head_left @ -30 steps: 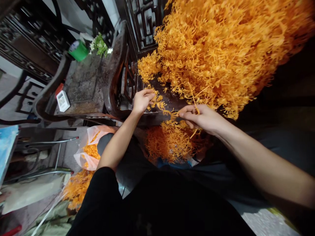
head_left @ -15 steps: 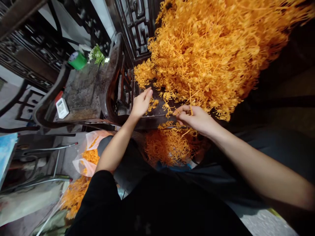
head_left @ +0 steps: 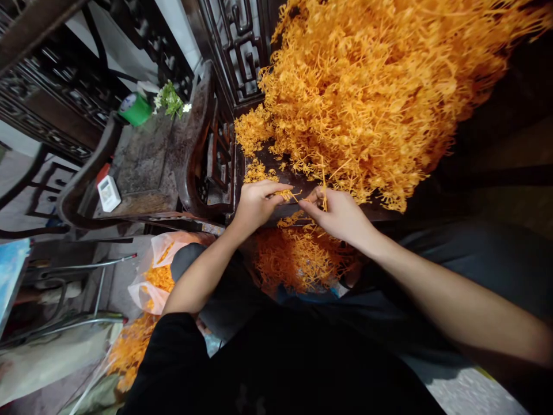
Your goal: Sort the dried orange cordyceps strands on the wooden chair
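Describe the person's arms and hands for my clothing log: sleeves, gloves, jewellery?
Both forearms are bare. The left hand and right hand wear no gloves, and no rings or watch show. A black short sleeve covers the left upper arm; the right arm's sleeve lies outside the picture.

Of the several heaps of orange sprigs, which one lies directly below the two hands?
The small heap in the person's lap, under both hands; the big pile lies beyond them, the bagged ones far left.
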### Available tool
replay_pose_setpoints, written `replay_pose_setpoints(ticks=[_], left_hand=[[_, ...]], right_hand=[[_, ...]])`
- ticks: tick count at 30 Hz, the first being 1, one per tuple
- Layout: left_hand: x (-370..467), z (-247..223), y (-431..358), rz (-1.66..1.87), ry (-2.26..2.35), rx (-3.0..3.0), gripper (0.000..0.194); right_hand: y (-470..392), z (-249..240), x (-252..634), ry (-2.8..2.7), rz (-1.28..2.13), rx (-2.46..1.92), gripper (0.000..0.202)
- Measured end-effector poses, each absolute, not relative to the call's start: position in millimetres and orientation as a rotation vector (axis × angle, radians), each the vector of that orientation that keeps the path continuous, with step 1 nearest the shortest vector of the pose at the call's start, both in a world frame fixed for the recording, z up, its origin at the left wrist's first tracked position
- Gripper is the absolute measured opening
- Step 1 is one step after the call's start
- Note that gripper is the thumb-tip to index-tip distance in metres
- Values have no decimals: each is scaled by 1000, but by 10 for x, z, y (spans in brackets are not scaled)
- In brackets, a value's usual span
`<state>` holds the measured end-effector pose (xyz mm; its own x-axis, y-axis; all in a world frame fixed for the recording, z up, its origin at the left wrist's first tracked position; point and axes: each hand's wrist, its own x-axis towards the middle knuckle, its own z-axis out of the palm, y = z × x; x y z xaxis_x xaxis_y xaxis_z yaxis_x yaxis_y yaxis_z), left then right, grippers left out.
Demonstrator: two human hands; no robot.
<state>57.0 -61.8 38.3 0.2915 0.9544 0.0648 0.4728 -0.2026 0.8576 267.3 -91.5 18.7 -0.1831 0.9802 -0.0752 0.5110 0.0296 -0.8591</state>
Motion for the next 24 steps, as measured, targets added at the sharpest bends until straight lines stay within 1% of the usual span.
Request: replay_pose_setpoints(ticks=[3, 5, 9, 11, 12, 14, 17, 18, 20, 22, 24], left_hand=[[625, 470, -653, 845, 1279, 1424, 9], [636, 459, -594, 884, 1264, 1251, 8], [546, 291, -288, 1082, 1343, 1032, 6], [483, 170, -118, 1209, 1384, 995, 7], [464, 105, -46, 1220, 1406, 1006, 9], [461, -25, 62, 1106, 1482, 1061, 16], [486, -178, 155, 932, 1607, 1285, 33], [484, -207, 177, 912, 1626, 1393, 38], [458, -223, 213, 894, 1619, 1596, 40], [429, -182, 223, 897, 1610, 1726, 36], [438, -88, 171, 912, 1585, 1785, 33]], right_hand=[[-877, 268, 2693, -1701, 1110, -1574, 25], [-863, 330, 2734, -1681, 1153, -1583, 25], [-897, 404, 2855, -1631, 1167, -1604, 28], [-935, 412, 2906, -1536, 1245, -1590, 32], [-954, 415, 2923, -1482, 1343, -1547, 35], [-986, 432, 2946, -1404, 1630, -1382, 41], [-1004, 488, 2986, -1465, 2007, -1111, 46], [-1001, 506, 3006, -1524, 2075, -1046, 47], [-987, 520, 3052, -1614, 2145, -964, 49], [-972, 501, 3084, -1601, 2170, -928, 48], [-971, 465, 3084, -1475, 2161, -909, 46]])
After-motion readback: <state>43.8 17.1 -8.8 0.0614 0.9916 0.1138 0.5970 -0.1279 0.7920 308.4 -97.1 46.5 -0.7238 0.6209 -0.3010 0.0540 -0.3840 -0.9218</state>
